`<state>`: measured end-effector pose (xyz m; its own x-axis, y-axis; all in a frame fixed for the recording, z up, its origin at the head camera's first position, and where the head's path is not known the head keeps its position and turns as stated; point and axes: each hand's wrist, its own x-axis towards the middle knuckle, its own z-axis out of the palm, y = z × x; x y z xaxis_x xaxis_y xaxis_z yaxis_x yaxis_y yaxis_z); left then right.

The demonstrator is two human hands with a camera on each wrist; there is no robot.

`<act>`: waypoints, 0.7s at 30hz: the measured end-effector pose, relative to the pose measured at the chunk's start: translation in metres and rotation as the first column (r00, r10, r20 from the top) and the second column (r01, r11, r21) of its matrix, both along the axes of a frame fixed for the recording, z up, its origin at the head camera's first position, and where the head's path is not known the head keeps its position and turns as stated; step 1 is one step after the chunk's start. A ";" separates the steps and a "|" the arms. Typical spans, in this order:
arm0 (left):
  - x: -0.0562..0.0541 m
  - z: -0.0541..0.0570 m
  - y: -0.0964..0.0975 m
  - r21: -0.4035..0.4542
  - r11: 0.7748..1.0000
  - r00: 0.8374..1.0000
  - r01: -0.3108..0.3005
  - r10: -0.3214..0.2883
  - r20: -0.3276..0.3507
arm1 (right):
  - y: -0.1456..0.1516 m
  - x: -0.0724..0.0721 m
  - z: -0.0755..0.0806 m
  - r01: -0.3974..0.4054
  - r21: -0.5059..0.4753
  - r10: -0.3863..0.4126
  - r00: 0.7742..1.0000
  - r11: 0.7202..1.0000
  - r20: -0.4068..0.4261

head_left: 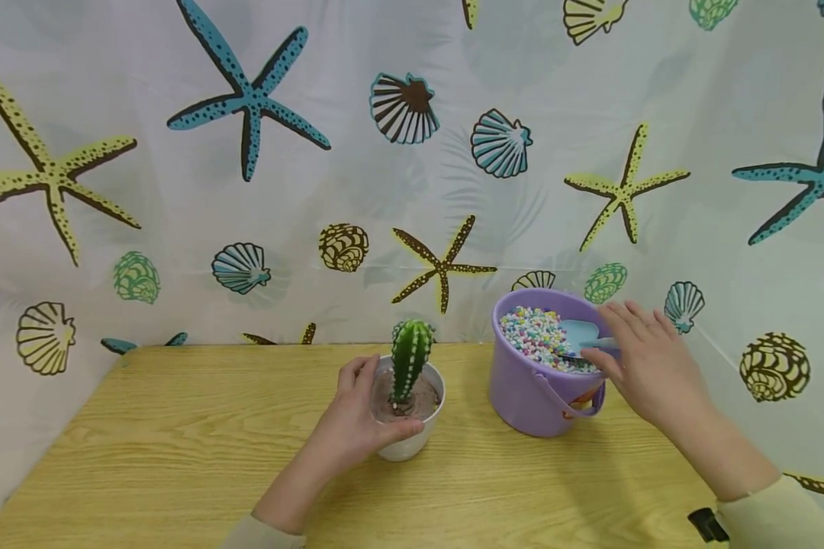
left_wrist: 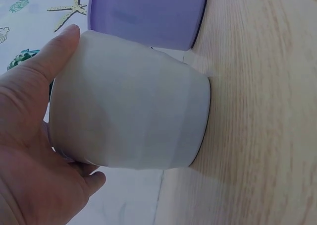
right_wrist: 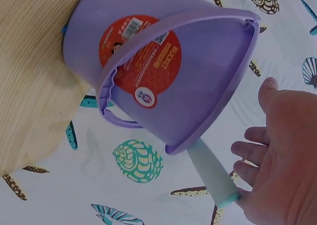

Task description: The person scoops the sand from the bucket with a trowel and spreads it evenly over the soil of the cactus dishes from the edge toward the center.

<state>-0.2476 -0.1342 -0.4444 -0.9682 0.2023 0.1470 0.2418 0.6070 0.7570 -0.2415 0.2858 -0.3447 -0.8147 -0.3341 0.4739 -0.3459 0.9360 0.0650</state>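
Note:
A green cactus [head_left: 408, 362] stands in a white pot [head_left: 403, 448] on the table. My left hand [head_left: 349, 423] holds the pot from its left, thumb across the near rim and fingers behind. The left wrist view shows the pot's smooth wall [left_wrist: 133, 101] standing on the wood. To the right is a purple bucket [head_left: 522, 396] of small multicoloured beads [head_left: 527, 335], with a light blue toy shovel [head_left: 579, 332] lying in them. My right hand [head_left: 652, 370] hovers over the shovel's handle [right_wrist: 213, 173], fingers extended and not closed round it.
The bucket's bail [right_wrist: 173, 24] hangs down its near side, beside a red label [right_wrist: 141, 56]. A white curtain [head_left: 302, 198] printed with starfish and shells rises behind the wooden table [head_left: 199, 427]. A black strap end [head_left: 707, 524] shows by the right sleeve.

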 end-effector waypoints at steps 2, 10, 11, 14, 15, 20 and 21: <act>0.002 0.001 0.000 0.005 1.000 1.000 0.000 0.000 0.001 | 0.004 0.001 0.002 0.023 0.009 -0.024 1.000 1.000 0.006; 0.005 0.001 -0.002 0.043 0.999 1.000 0.013 -0.014 0.027 | 0.020 0.002 0.010 0.134 0.023 -0.136 0.985 0.991 0.103; 0.005 0.001 -0.002 0.050 0.999 0.999 0.016 -0.018 0.033 | 0.022 0.001 0.010 0.144 0.025 -0.146 0.982 0.989 0.118; 0.004 0.000 -0.003 0.059 0.998 0.999 0.024 -0.027 0.043 | 0.027 -0.001 0.011 0.166 0.025 -0.168 0.974 0.986 0.150; 0.004 0.000 -0.003 0.060 0.998 0.999 0.026 -0.029 0.044 | 0.028 -0.001 0.011 0.172 0.026 -0.174 0.972 0.985 0.157; 0.005 0.001 -0.004 0.055 0.998 0.997 0.027 -0.031 0.064 | 0.032 -0.003 0.015 0.196 0.048 -0.202 0.960 0.979 0.192; 0.006 0.002 -0.004 0.055 0.998 0.997 0.026 -0.030 0.067 | 0.033 -0.003 0.016 0.201 0.055 -0.208 0.957 0.978 0.200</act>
